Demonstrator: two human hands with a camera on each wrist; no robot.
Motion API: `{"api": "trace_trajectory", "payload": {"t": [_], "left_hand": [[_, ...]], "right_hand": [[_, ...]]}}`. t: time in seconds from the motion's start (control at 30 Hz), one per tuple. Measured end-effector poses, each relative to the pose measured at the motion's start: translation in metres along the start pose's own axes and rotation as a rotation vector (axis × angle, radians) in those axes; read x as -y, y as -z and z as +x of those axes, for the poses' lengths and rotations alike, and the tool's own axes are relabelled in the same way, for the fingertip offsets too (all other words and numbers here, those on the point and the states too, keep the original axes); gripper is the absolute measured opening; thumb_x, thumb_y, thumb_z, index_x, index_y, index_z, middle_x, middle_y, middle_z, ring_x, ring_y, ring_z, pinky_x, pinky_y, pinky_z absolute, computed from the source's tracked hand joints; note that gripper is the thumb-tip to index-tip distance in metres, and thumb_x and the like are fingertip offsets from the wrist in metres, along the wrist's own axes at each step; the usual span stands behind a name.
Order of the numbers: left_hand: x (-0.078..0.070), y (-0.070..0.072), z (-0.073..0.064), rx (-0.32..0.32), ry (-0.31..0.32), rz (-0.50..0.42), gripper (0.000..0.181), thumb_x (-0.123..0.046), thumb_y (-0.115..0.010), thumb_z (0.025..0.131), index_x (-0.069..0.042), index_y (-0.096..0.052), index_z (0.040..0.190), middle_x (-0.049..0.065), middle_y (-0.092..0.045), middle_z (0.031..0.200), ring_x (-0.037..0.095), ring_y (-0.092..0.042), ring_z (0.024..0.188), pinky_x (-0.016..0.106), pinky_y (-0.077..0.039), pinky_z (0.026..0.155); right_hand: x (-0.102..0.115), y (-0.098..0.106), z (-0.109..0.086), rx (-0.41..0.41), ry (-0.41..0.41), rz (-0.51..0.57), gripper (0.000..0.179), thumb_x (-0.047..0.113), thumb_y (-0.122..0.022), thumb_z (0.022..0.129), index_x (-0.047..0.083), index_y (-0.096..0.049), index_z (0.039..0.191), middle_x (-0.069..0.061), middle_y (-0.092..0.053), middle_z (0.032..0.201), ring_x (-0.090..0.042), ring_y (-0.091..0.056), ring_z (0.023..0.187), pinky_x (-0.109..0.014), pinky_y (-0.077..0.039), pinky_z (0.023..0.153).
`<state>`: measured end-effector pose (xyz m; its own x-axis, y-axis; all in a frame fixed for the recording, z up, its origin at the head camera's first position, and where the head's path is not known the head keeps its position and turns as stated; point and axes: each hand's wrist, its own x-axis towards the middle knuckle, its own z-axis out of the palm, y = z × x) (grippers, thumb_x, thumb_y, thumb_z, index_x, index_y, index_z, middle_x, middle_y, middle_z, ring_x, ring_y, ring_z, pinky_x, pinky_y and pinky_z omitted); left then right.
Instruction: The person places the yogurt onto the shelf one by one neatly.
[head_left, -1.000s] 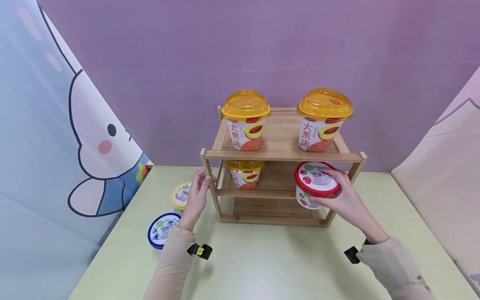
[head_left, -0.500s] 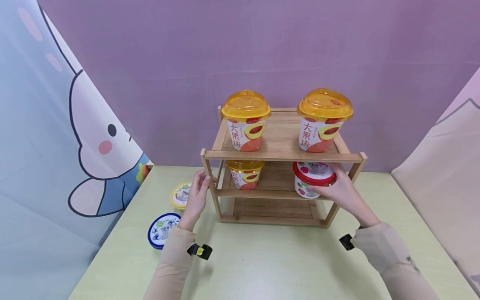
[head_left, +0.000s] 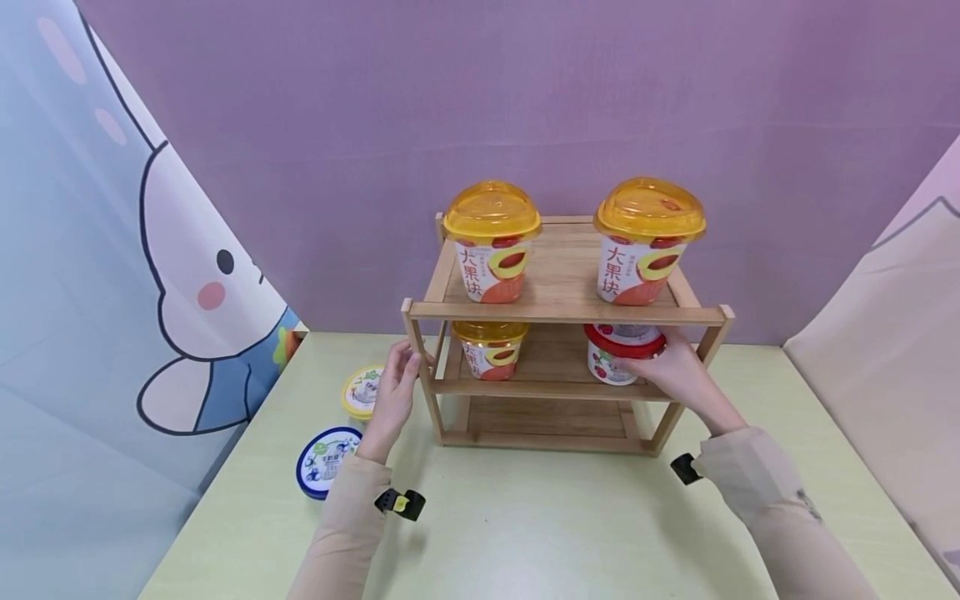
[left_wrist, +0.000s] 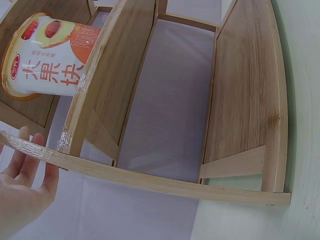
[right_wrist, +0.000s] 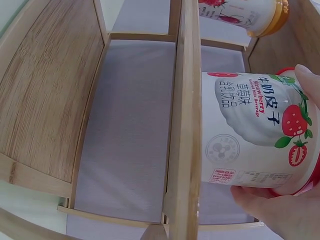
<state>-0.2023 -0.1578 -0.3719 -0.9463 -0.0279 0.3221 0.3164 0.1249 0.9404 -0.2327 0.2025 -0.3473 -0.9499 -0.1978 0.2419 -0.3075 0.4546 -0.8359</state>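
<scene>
My right hand (head_left: 678, 375) grips a strawberry milk cup (head_left: 609, 367) with a red lid, fingers and thumb on opposite sides. The cup is at the right of the wooden rack's middle shelf, upright; the top board hides part of its lid. In the right wrist view the cup (right_wrist: 255, 130) shows its printed side. My left hand (head_left: 394, 396) touches the left post of the rack (head_left: 420, 358). Its fingertips (left_wrist: 37, 138) reach past the post in the left wrist view. Left of it, a yellow-lidded cup (head_left: 362, 390) and a blue-lidded cup (head_left: 324, 458) stand on the table.
Two orange-domed fruit cups, one left (head_left: 491, 242) and one right (head_left: 647, 242), stand on the top shelf. Another fruit cup (head_left: 491, 350) is at the left of the middle shelf. The bottom shelf (head_left: 543, 417) lies below. A purple cloth (head_left: 360, 167) hangs behind the rack.
My right hand has moved the strawberry milk cup back and slightly left, from the rack's front further in under the top board. My left hand stays at the post.
</scene>
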Motion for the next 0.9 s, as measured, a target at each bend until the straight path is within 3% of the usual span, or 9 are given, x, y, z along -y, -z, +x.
{"api": "trace_trajectory", "payload": {"t": [0.17, 0.27, 0.43, 0.7, 0.9], "left_hand": [[0.015, 0.003, 0.005, 0.006, 0.004, -0.041, 0.03, -0.011, -0.034, 0.096, 0.005, -0.037, 0.122, 0.021, -0.052, 0.099, 0.036, -0.046, 0.105, 0.039, -0.034, 0.096], [0.021, 0.004, 0.006, 0.013, 0.006, -0.039, 0.032, -0.015, -0.035, 0.096, 0.002, -0.037, 0.123, 0.028, -0.049, 0.107, 0.039, -0.044, 0.108, 0.039, -0.032, 0.097], [0.019, 0.004, 0.005, 0.01, 0.002, -0.043, 0.032, -0.013, -0.035, 0.096, 0.004, -0.037, 0.123, 0.029, -0.049, 0.106, 0.037, -0.046, 0.106, 0.038, -0.033, 0.096], [-0.002, -0.001, -0.001, 0.0, 0.001, -0.011, 0.029, -0.007, -0.033, 0.096, 0.008, -0.036, 0.121, 0.022, -0.051, 0.101, 0.04, -0.047, 0.104, 0.032, -0.036, 0.092], [-0.004, -0.001, -0.002, 0.006, 0.008, 0.001, 0.03, -0.009, -0.032, 0.096, 0.007, -0.035, 0.121, 0.024, -0.05, 0.103, 0.04, -0.045, 0.106, 0.037, -0.035, 0.094]], "right_hand": [[0.0, -0.001, 0.002, -0.002, 0.014, 0.002, 0.088, 0.024, -0.072, 0.074, 0.016, -0.015, 0.139, -0.014, -0.035, 0.13, -0.033, -0.036, 0.115, -0.055, -0.036, 0.09], [-0.001, -0.002, 0.003, -0.004, 0.016, 0.006, 0.087, 0.021, -0.073, 0.074, 0.016, -0.016, 0.139, -0.013, -0.035, 0.13, -0.032, -0.036, 0.116, -0.054, -0.035, 0.091], [-0.004, -0.002, 0.005, 0.002, 0.025, 0.015, 0.086, 0.015, -0.072, 0.074, 0.014, -0.016, 0.139, -0.015, -0.033, 0.131, -0.034, -0.035, 0.116, -0.055, -0.033, 0.092], [-0.006, -0.004, 0.006, -0.003, 0.018, 0.035, 0.086, 0.012, -0.071, 0.074, 0.013, -0.015, 0.139, -0.017, -0.032, 0.132, -0.036, -0.035, 0.117, -0.056, -0.032, 0.093], [-0.006, -0.005, 0.006, -0.006, 0.032, 0.03, 0.085, 0.014, -0.071, 0.075, 0.012, -0.015, 0.139, -0.017, -0.033, 0.131, -0.035, -0.036, 0.116, -0.056, -0.032, 0.093]]}}
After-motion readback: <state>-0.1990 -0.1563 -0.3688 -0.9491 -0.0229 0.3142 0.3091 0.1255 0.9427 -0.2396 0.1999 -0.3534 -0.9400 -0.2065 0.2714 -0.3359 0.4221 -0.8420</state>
